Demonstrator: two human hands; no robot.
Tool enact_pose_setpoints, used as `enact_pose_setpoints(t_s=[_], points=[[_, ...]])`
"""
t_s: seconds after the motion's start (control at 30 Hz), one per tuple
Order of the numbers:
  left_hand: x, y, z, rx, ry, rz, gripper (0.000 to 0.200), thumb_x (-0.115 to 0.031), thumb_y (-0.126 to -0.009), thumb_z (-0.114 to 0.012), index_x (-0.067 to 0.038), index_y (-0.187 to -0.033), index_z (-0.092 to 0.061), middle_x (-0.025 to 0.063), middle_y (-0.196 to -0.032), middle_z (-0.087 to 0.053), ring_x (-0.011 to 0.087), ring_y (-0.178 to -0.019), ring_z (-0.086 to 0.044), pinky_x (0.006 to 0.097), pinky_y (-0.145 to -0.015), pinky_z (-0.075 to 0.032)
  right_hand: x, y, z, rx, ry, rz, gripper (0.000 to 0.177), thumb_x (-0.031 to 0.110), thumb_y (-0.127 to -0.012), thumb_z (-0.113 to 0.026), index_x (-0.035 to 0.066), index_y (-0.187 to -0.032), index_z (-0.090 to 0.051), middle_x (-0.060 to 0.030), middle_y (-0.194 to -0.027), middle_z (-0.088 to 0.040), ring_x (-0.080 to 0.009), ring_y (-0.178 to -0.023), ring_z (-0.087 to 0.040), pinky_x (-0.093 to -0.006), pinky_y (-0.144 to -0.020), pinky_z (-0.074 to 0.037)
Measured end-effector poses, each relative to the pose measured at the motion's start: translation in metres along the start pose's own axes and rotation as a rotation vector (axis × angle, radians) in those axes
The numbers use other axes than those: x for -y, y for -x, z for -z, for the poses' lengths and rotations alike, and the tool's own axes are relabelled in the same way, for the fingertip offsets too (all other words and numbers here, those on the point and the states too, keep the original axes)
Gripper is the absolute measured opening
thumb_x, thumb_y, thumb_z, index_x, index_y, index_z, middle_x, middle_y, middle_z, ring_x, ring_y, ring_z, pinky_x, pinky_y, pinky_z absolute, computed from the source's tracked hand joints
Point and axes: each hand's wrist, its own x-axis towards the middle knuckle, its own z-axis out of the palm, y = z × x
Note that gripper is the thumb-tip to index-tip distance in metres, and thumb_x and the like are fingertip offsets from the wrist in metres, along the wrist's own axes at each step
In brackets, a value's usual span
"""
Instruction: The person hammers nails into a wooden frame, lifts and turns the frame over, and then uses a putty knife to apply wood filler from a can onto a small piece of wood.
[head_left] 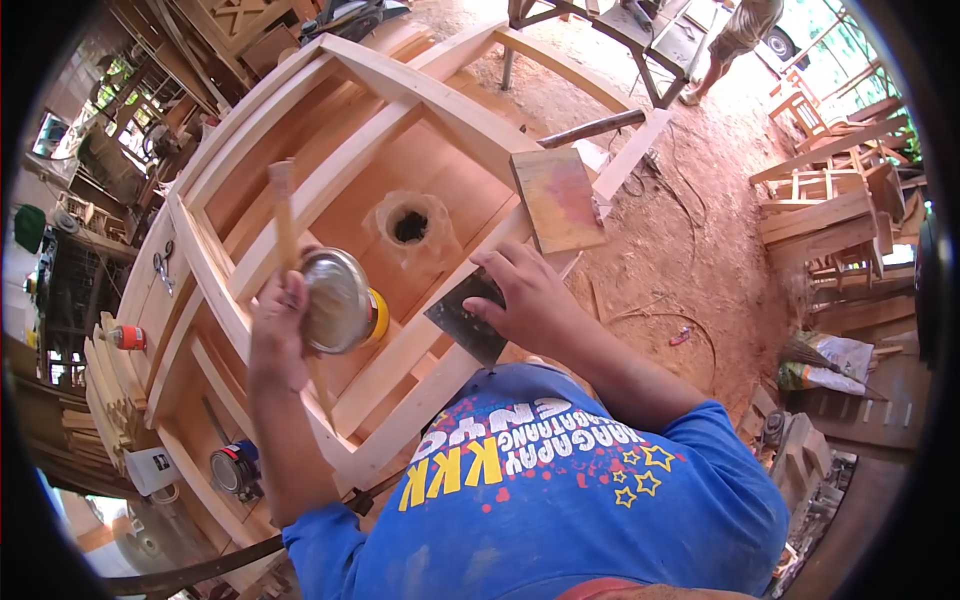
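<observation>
My left hand (278,335) grips a round tin can (340,300) with a yellow side and a shiny metal lid. A thin wooden stick (283,215) runs up past the same hand. My right hand (535,300) presses a flat dark metal scraper blade (462,320) onto a rail of the pale wooden frame (400,95) that fills the middle of the view. Inside the frame, just beyond both hands, sits a crumpled clear plastic wrap with a dark opening (410,226).
A stained square board (556,200) lies on the frame's right rail. Scissors (162,268), a small orange-capped bottle (125,337) and a power tool (236,470) lie at the left. Wooden chairs (830,200) are stacked at the right on the dirt floor. Another person (738,40) stands far back.
</observation>
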Motion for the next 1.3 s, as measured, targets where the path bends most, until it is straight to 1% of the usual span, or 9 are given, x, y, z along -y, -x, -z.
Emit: enact_pose_setpoints(t_s=[0.1, 0.27, 0.4, 0.5, 0.63, 0.73, 1.03, 1.2, 1.3], points=[[0.014, -0.004, -0.021, 0.147, 0.080, 0.007, 0.073, -0.056, -0.097, -0.070, -0.004, -0.145, -0.051, 0.0030, -0.120, -0.067, 0.0093, -0.106, -0.066, 0.0274, -0.087, -0.056, -0.008, 0.000, -0.008, -0.198, -0.024, 0.123, 0.037, 0.027, -0.093, -0.076, 0.001, -0.119, -0.068, -0.0195, -0.121, -0.066, -0.0413, -0.114, -0.062, -0.0474, -0.104, -0.049], [0.012, 0.005, -0.089, 0.487, 0.153, 0.119, 0.090, -0.063, -0.092, -0.072, 0.002, -0.147, -0.046, 0.0088, -0.131, -0.064, 0.0143, -0.113, -0.066, 0.0299, -0.095, -0.055, 0.006, -0.004, 0.016, 0.233, -1.104, -0.052, 0.054, 0.046, -0.110, -0.053, 0.007, -0.147, -0.057, -0.0059, -0.138, -0.066, -0.0132, -0.120, -0.060, -0.0333, -0.097, -0.054], [0.016, 0.006, -0.127, 0.593, 0.211, 0.147, 0.069, -0.065, -0.094, -0.069, -0.008, -0.131, -0.053, 0.0081, -0.106, -0.064, 0.0098, -0.067, -0.063, 0.0240, -0.052, -0.051, 0.008, 0.004, 0.028, 0.348, -1.432, 0.015, 0.054, 0.041, -0.113, -0.047, 0.002, -0.150, -0.052, -0.0066, -0.138, -0.064, -0.0143, -0.127, -0.058, -0.0330, -0.109, -0.046], [0.012, 0.013, -0.154, 0.542, 0.216, 0.167, 0.093, -0.078, -0.085, -0.067, -0.005, -0.140, -0.049, 0.0055, -0.105, -0.064, 0.0082, -0.071, -0.064, 0.0231, -0.054, -0.051, 0.006, 0.018, 0.035, 0.128, -1.396, -0.001, 0.046, 0.044, -0.112, -0.051, 0.005, -0.132, -0.064, -0.0010, -0.114, -0.068, -0.0113, -0.111, -0.064, -0.0317, -0.097, -0.054], [0.003, 0.025, -0.198, 0.611, 0.092, 0.085, 0.107, -0.080, -0.081, -0.070, 0.001, -0.146, -0.045, 0.0039, -0.118, -0.063, 0.0103, -0.102, -0.064, 0.0263, -0.083, -0.054, 0.003, 0.045, 0.053, -0.101, -1.562, -0.203, 0.040, 0.039, -0.110, -0.059, 0.003, -0.119, -0.073, -0.0012, -0.100, -0.071, -0.0107, -0.099, -0.067, -0.0285, -0.093, -0.053], [0.020, 0.024, -0.210, 0.672, 0.155, 0.124, 0.115, -0.068, -0.076, -0.084, 0.004, -0.153, -0.039, 0.0076, -0.135, -0.059, 0.0126, -0.114, -0.064, 0.0274, -0.090, -0.056, -0.024, 0.056, 0.057, -0.238, -1.387, -0.192, 0.040, 0.032, -0.112, -0.055, -0.001, -0.131, -0.066, -0.0088, -0.124, -0.072, -0.0138, -0.109, -0.068, -0.0305, -0.096, -0.055], [0.042, 0.024, -0.254, 0.737, 0.171, 0.272, 0.115, -0.061, -0.071, -0.092, 0.003, -0.152, -0.041, 0.0031, -0.117, -0.065, 0.0103, -0.099, -0.067, 0.0247, -0.080, -0.056, -0.043, 0.094, 0.109, -0.015, -1.280, -0.210, 0.032, 0.020, -0.109, -0.058, -0.005, -0.128, -0.067, -0.0135, -0.122, -0.074, -0.0241, -0.115, -0.070, -0.0383, -0.101, -0.056], [0.062, 0.026, -0.261, 0.804, 0.215, 0.339, 0.106, -0.051, -0.072, -0.096, 0.002, -0.148, -0.045, 0.0040, -0.111, -0.068, 0.0133, -0.097, -0.069, 0.0285, -0.080, -0.058, -0.059, 0.081, 0.148, -0.493, -1.534, -0.148, 0.027, 0.020, -0.110, -0.056, -0.002, -0.121, -0.066, -0.0161, -0.112, -0.074, -0.0240, -0.098, -0.073, -0.0403, -0.094, -0.058], [0.063, 0.030, -0.249, 0.812, 0.245, 0.334, 0.100, -0.051, -0.076, -0.093, 0.000, -0.147, -0.046, 0.0065, -0.116, -0.069, 0.0142, -0.103, -0.069, 0.0294, -0.086, -0.058, -0.062, 0.065, 0.193, -0.711, -1.494, -0.037, 0.025, 0.023, -0.111, -0.053, 0.002, -0.120, -0.064, -0.0118, -0.093, -0.072, -0.0228, -0.082, -0.073, -0.0397, -0.074, -0.062]])
